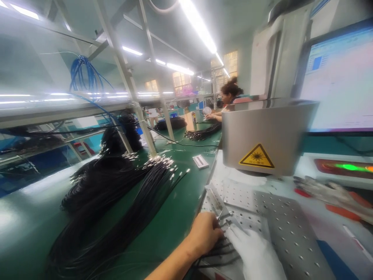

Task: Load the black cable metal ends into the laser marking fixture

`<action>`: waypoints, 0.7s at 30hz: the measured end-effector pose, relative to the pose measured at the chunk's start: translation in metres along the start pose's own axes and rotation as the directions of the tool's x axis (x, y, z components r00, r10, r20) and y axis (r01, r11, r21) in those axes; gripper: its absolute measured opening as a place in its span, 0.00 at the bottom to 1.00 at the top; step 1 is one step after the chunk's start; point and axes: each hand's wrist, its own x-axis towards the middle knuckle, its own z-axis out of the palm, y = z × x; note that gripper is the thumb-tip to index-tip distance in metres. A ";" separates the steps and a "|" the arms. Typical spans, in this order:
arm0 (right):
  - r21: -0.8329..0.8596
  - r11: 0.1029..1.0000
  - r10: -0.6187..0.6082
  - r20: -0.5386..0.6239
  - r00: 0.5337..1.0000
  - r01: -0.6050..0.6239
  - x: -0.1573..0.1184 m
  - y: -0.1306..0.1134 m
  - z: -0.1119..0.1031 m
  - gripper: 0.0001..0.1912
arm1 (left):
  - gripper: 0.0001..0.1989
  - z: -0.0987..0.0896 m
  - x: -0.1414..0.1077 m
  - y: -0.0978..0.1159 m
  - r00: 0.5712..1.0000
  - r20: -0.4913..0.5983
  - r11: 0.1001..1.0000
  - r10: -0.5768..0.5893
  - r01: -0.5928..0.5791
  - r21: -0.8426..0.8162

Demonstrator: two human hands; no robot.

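Observation:
My bare left hand point(205, 231) is closed with its fingers curled at the near end of a metal fixture point(215, 200). Several black cables point(223, 249) run out from beneath its fingers, and it appears to grip one. My right hand point(258, 251), in a white glove, comes in close beside it from the right. Its fingers are drawn together at the same end of the fixture; their tips are blurred, and what they pinch is hidden. The fixture lies on a perforated metal plate point(287, 221) below a grey machine housing point(259, 136) with a yellow laser warning sign.
Left on the green table point(171, 210) lies a large bundle of black cables point(116, 217) with silvery ends. Beyond it are a small white labelled piece point(201, 161) and another cable bundle point(201, 133). Gloves point(329, 192) and a monitor point(339, 81) are at right. A co-worker point(231, 95) sits beyond.

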 end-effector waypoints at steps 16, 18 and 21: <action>0.036 0.999 -0.027 -0.027 0.999 0.028 0.001 0.005 0.019 0.35 | 0.09 0.010 -0.014 -0.012 0.983 -0.132 0.992 0.127 -0.122 0.046; 0.068 0.997 -0.021 -0.055 0.998 0.025 -0.001 0.005 0.011 0.34 | 0.09 0.010 -0.012 -0.011 0.985 -0.103 0.986 0.141 -0.131 0.099; 0.082 0.997 -0.007 -0.078 0.997 0.013 -0.003 0.003 0.003 0.34 | 0.10 0.011 -0.008 -0.009 0.989 -0.078 0.985 0.129 -0.119 0.125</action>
